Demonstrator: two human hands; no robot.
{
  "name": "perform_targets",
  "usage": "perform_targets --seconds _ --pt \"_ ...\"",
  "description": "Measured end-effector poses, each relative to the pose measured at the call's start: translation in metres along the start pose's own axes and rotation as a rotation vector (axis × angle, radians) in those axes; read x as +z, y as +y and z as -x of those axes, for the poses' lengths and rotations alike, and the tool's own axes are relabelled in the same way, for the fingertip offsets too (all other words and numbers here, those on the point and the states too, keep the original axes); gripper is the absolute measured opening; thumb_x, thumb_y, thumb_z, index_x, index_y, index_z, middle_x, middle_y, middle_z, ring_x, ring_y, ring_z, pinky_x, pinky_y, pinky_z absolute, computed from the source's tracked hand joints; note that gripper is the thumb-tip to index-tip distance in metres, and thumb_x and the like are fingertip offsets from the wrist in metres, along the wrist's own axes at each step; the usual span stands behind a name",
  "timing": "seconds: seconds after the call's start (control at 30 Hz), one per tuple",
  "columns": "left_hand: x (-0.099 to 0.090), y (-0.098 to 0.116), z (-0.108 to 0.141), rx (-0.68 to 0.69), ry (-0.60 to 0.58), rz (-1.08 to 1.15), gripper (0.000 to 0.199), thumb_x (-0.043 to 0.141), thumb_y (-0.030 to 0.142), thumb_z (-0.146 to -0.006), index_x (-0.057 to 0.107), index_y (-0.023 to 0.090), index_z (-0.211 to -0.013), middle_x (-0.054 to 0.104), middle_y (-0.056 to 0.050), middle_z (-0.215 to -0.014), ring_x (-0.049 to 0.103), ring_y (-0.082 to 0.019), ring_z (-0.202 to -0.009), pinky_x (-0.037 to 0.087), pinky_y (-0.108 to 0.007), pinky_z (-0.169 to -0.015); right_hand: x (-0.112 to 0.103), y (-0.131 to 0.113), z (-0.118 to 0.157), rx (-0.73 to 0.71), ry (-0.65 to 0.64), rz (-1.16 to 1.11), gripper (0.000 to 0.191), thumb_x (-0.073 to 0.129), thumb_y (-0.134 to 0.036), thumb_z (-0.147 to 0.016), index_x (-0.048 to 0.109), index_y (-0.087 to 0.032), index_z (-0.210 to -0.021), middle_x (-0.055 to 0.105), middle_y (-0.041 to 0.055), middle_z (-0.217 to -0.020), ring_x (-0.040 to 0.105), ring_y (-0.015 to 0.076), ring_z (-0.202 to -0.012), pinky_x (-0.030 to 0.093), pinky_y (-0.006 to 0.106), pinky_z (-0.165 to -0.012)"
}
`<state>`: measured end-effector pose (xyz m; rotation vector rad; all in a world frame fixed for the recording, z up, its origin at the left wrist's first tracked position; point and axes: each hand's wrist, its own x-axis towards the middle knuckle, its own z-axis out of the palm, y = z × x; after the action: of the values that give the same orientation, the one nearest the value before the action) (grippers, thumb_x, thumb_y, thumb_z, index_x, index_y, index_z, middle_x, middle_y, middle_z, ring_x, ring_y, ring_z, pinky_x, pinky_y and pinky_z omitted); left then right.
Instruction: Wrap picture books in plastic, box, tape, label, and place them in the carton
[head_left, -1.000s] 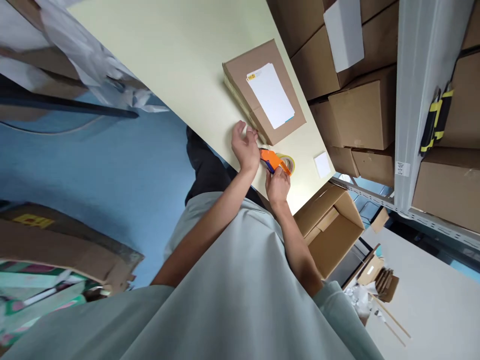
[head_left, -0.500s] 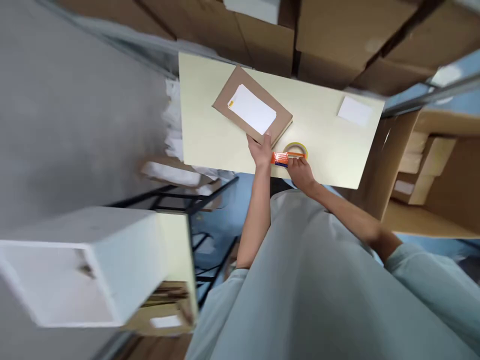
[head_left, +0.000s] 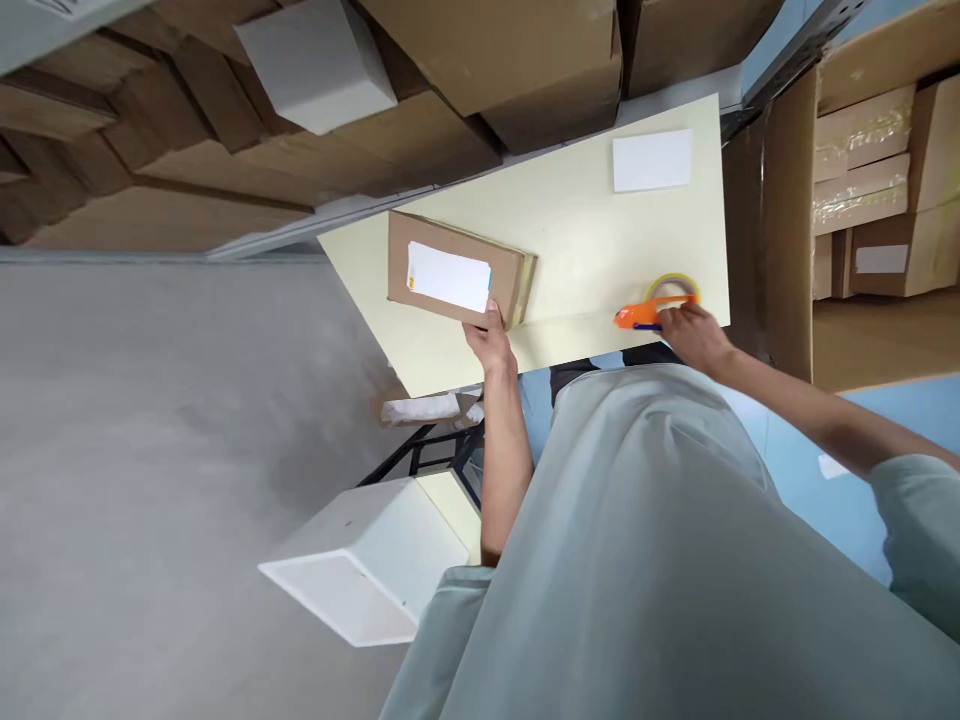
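Note:
A brown cardboard box [head_left: 454,228] with white papers [head_left: 450,277] on top lies on the cream table [head_left: 570,230]. My left hand [head_left: 491,345] grips its near edge, thumb on top and fingers at the side. Yellowish tape [head_left: 523,290] covers the box's right end. My right hand [head_left: 694,335] is closed around the handle of an orange tape dispenser [head_left: 637,314], which carries a roll of tape [head_left: 675,284] with a yellow rim. From the box's right end a faint, clear strip stretches to the dispenser.
A stack of white paper [head_left: 652,160] lies at the table's far right. Cardboard boxes [head_left: 517,60] and a white box [head_left: 319,65] line the shelf behind. A large open carton [head_left: 791,230] holding taped boxes stands to the right. At lower left is a white bin [head_left: 375,560].
My right hand has moved right with the tape dispenser, away from the box. The box has turned, and its taped right end now shows. The view has swung round.

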<state>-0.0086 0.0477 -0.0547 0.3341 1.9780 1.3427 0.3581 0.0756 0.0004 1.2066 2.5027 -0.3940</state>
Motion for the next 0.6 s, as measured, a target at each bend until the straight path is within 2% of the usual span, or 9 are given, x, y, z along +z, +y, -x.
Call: perform_targets --seconds 0.03,0.1,0.2,0.27,0.33,0.4,0.5,0.6 --pt "0.0 0.0 0.0 -0.002 0.0 0.002 0.059 0.084 0.057 -0.095 0.063 0.018 -0.134 0.072 -0.019 -0.148 0.072 -0.026 -0.137 0.056 -0.041 -0.124 -0.001 0.018 0.002 -0.005 0.04 0.047 0.047 0.035 -0.028 -0.116 0.075 -0.01 -0.1 0.078 0.0195 -0.082 0.074 0.0264 -0.076 0.057 0.037 -0.087" --pt "-0.002 0.0 0.001 -0.01 0.003 -0.004 0.06 0.084 0.058 -0.094 0.062 0.018 -0.133 0.073 -0.019 -0.147 0.073 -0.025 -0.135 0.056 -0.041 -0.124 -0.008 0.043 -0.013 -0.005 0.118 0.125 0.049 0.034 -0.031 -0.117 0.074 -0.008 -0.101 0.078 0.0187 -0.08 0.074 0.0268 -0.074 0.057 0.037 -0.085" --pt "-0.006 -0.001 0.001 -0.018 -0.016 -0.033 0.064 0.084 0.064 -0.092 0.062 0.019 -0.132 0.072 -0.018 -0.146 0.073 -0.025 -0.133 0.056 -0.04 -0.123 -0.031 0.051 -0.073 0.005 0.172 0.157 0.036 0.038 -0.015 -0.112 0.072 -0.003 -0.113 0.081 0.0197 -0.091 0.076 0.0264 -0.079 0.057 0.038 -0.09" --pt "-0.01 -0.001 -0.001 -0.009 -0.049 -0.051 0.069 0.083 0.069 -0.09 0.062 0.02 -0.133 0.072 -0.018 -0.147 0.073 -0.025 -0.134 0.055 -0.041 -0.123 -0.052 0.043 -0.121 -0.006 0.165 0.167 0.035 0.039 0.0 -0.102 0.07 -0.001 -0.117 0.082 0.0199 -0.099 0.076 0.0244 -0.086 0.055 0.037 -0.096" --pt "-0.014 -0.002 -0.004 0.007 -0.083 -0.059 0.075 0.084 0.073 -0.087 0.063 0.02 -0.135 0.071 -0.017 -0.147 0.072 -0.026 -0.135 0.054 -0.042 -0.124 -0.073 0.032 -0.162 -0.014 0.127 0.178 0.036 0.041 0.003 -0.098 0.068 0.001 -0.122 0.082 0.0226 -0.108 0.078 0.0259 -0.097 0.054 0.037 -0.102" --pt "-0.018 -0.004 -0.007 0.024 -0.12 -0.063 0.08 0.086 0.076 -0.083 0.064 0.02 -0.136 0.071 -0.017 -0.148 0.071 -0.027 -0.138 0.053 -0.044 -0.126 -0.089 0.02 -0.192 -0.036 0.101 0.177 0.039 0.041 0.004 -0.098 0.067 0.001 -0.127 0.082 0.0225 -0.112 0.079 0.026 -0.102 0.053 0.037 -0.106" --pt "-0.026 -0.003 -0.012 0.041 -0.199 -0.087 0.085 0.089 0.077 -0.079 0.065 0.021 -0.137 0.071 -0.017 -0.146 0.068 -0.029 -0.141 0.051 -0.047 -0.128 -0.107 0.004 -0.212 -0.103 0.031 0.169 0.041 0.042 0.001 -0.1 0.064 0.002 -0.134 0.082 0.0224 -0.117 0.079 0.0245 -0.104 0.051 0.038 -0.109" --pt "-0.041 0.006 -0.018 0.043 -0.308 -0.122 0.087 0.093 0.076 -0.074 0.068 0.021 -0.135 0.073 -0.017 -0.142 0.068 -0.031 -0.141 0.049 -0.049 -0.13 -0.116 -0.012 -0.211 -0.203 -0.071 0.148 0.042 0.039 0.0 -0.102 0.06 0.006 -0.138 0.08 0.0266 -0.123 0.078 0.0264 -0.112 0.049 0.042 -0.113"
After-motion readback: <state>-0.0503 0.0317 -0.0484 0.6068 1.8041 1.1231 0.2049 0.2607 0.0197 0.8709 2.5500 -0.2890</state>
